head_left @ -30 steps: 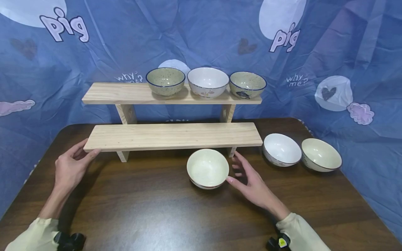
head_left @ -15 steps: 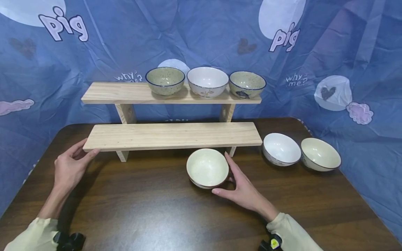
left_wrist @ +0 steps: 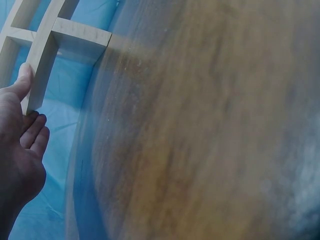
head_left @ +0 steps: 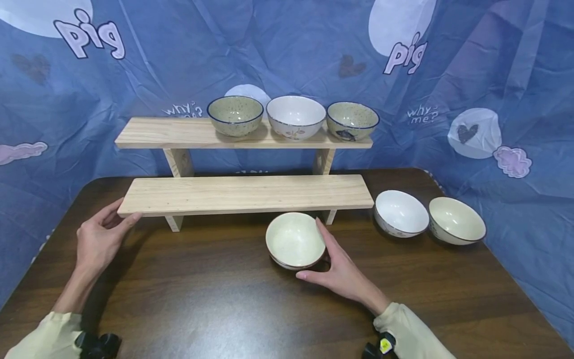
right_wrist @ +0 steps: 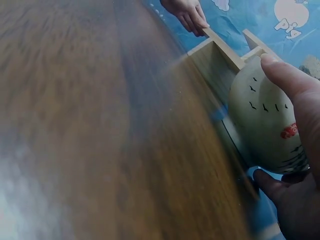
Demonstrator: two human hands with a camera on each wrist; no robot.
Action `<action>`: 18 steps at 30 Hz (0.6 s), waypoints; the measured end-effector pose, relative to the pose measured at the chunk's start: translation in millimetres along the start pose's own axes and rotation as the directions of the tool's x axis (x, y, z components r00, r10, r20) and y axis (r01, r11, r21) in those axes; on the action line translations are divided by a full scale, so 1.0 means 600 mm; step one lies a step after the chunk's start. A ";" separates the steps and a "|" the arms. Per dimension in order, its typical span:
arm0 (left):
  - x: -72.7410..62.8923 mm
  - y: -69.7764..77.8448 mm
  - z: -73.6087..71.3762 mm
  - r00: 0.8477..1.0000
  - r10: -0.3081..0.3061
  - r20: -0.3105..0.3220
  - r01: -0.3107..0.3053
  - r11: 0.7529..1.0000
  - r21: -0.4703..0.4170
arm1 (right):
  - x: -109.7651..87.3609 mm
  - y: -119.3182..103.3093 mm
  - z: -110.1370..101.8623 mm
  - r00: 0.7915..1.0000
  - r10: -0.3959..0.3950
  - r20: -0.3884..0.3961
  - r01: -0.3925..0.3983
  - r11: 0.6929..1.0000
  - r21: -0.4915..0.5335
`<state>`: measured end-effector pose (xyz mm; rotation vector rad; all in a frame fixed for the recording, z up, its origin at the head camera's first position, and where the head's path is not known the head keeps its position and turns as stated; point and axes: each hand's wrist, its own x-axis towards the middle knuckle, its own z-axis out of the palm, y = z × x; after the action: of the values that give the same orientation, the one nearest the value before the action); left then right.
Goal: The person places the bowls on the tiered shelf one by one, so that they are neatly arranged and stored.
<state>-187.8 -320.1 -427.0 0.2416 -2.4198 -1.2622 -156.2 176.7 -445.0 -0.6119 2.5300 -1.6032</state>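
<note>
The left end of the lower board of a two-tier wooden shelf (head_left: pixel 246 193) is pinched by my left hand (head_left: pixel 99 240), thumb on the front and fingers behind. That hand (left_wrist: pixel 17 142) shows the same hold in the left wrist view. My right hand (head_left: pixel 343 273) grips a cream bowl (head_left: pixel 294 240) from its right side, thumb near, index finger at the far rim. The bowl stands in front of the lower board's right half. In the right wrist view the bowl's outside (right_wrist: pixel 265 120) shows small black birds and a red spot. Its far side is hidden there.
On the upper board stand a speckled green bowl (head_left: pixel 235 117), a white bowl (head_left: pixel 296 118) and another green bowl (head_left: pixel 353 122). Right of the shelf, a white bowl (head_left: pixel 400 214) and a cream bowl (head_left: pixel 456 222) sit on the brown table (head_left: pixel 193 304). A blue cloth (head_left: pixel 287 45) hangs behind.
My right hand has moved left, from beside the cream bowl to around its right side, and now grips it. The left hand keeps its hold on the shelf.
</note>
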 end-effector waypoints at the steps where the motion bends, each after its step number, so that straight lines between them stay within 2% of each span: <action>1: 0.000 0.000 0.000 1.000 0.002 -0.001 -0.002 1.000 0.000 | 0.000 -0.001 0.000 1.000 0.003 -0.002 -0.003 1.000 -0.004; 9: 0.000 0.001 0.000 1.000 -0.002 -0.001 0.002 1.000 -0.003 | -0.002 -0.004 0.008 0.998 0.003 -0.070 -0.008 0.997 -0.077; 18: 0.000 0.001 0.001 1.000 -0.011 -0.004 0.011 1.000 -0.014 | -0.003 -0.001 0.018 0.990 -0.027 -0.141 0.013 0.995 -0.098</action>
<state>-188.3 -319.2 -427.0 0.2538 -2.4086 -1.2821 -151.4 168.1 -449.5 -0.5525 2.7257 -1.5930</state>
